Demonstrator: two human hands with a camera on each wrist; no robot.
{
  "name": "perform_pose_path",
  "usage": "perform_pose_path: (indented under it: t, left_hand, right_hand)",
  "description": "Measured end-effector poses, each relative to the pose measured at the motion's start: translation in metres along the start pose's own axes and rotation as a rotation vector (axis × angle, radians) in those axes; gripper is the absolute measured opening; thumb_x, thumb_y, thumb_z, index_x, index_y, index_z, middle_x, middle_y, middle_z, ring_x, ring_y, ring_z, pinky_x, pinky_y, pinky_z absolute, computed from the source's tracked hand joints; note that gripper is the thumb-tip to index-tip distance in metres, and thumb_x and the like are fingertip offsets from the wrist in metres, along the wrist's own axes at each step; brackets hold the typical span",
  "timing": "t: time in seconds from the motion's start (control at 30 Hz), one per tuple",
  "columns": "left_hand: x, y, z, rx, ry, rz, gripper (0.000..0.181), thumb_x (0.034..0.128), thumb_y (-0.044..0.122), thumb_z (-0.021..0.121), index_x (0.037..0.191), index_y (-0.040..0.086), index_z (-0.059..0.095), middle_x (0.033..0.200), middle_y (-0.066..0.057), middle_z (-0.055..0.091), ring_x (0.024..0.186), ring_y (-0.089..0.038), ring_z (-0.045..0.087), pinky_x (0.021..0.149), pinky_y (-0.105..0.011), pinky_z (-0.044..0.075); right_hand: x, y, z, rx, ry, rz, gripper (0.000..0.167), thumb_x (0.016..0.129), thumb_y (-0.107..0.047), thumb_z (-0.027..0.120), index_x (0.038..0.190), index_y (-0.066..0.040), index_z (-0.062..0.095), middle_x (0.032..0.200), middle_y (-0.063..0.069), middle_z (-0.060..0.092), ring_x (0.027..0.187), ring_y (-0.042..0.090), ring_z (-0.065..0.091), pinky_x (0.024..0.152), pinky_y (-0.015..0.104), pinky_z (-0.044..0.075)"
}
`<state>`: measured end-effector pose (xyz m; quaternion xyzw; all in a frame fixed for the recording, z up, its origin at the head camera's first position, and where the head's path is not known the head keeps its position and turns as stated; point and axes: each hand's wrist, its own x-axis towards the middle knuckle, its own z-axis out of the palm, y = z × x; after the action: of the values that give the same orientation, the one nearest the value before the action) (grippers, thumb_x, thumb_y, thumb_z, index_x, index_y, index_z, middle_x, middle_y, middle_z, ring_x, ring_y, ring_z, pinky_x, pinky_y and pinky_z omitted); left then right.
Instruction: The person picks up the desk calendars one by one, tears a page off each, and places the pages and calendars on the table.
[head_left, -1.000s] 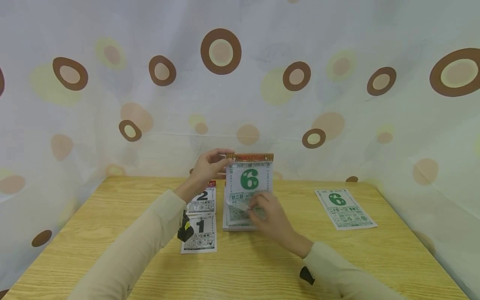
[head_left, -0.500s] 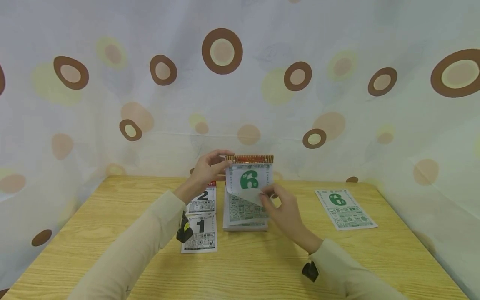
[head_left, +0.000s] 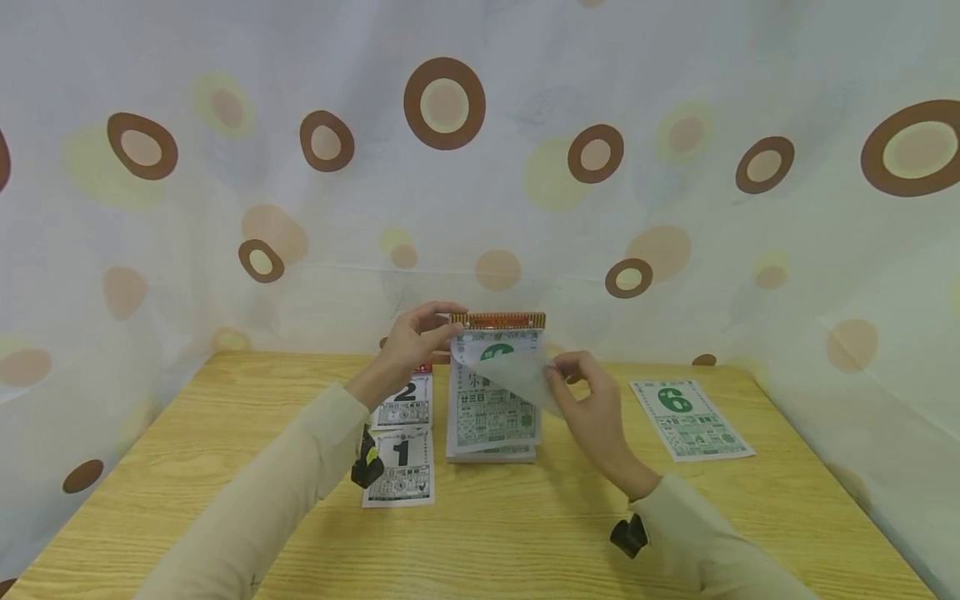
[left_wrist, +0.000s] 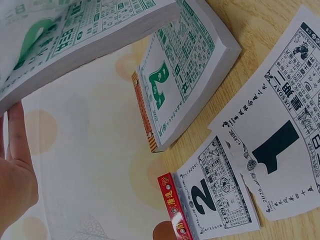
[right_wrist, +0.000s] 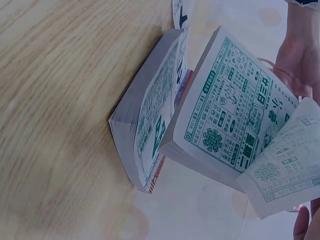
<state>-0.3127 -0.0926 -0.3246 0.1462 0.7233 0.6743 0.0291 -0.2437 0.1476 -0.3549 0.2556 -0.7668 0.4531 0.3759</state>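
My left hand [head_left: 412, 342] grips a thick tear-off calendar [head_left: 495, 408] by the upper left of its striped red-and-gold top strip, holding it tilted up. My right hand [head_left: 596, 408] pinches the lower corner of the calendar's top sheet [head_left: 517, 371], which is folded up and to the right. Its green 6 is partly covered by the fold. Under the sheet, a page of green print shows in the right wrist view. A second thick calendar [left_wrist: 175, 75] with a green number lies on the table behind the held one, apart from it in the left wrist view.
To the left lie a small red-topped calendar [head_left: 405, 404] showing a black 2 and a loose sheet [head_left: 401, 471] with a black 1. A loose sheet with a green 6 [head_left: 690, 421] lies to the right on the wooden table [head_left: 480, 542]. A spotted curtain [head_left: 517, 208] hangs behind.
My right hand has moved right and slightly up with the sheet's corner, lifting more of the sheet off the page beneath. My left hand and the calendar have dropped slightly.
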Motion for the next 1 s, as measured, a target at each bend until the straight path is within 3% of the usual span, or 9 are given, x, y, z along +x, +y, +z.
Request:
perform_pose_path:
  t: [0.27,0.53,1.0]
  left_hand:
    - [-0.001,0.000,0.001,-0.008,-0.003,0.004,0.029,0.0882,0.020,0.060,0.117,0.018,0.057,0.101,-0.008,0.061,0.084,-0.020,0.066,0.080,-0.042,0.055]
    - [0.000,0.000,0.000,-0.015,-0.003,0.005,0.030,0.0886,0.020,0.059,0.118,0.017,0.057,0.102,-0.009,0.060,0.086,-0.021,0.067,0.080,-0.042,0.055]
    - [-0.002,0.001,-0.001,0.000,0.002,0.004,0.029,0.0891,0.021,0.058,0.118,0.019,0.057,0.103,-0.008,0.060,0.086,-0.020,0.066,0.078,-0.036,0.056]
  right_hand:
    - [0.002,0.011,-0.005,0.020,0.079,0.020,0.006,0.083,0.002,0.061,0.088,0.002,0.059,0.077,0.010,0.062,0.070,0.005,0.053,0.065,0.014,0.044]
    - [0.008,-0.019,-0.014,0.021,0.093,0.034,0.006,0.080,0.012,0.058,0.085,0.012,0.056,0.073,0.020,0.059,0.065,0.013,0.051,0.062,0.014,0.043]
    - [0.006,-0.018,-0.014,0.092,0.088,0.138,0.004,0.083,0.011,0.056,0.085,0.014,0.054,0.075,0.022,0.058,0.063,0.010,0.051,0.057,0.015,0.044]
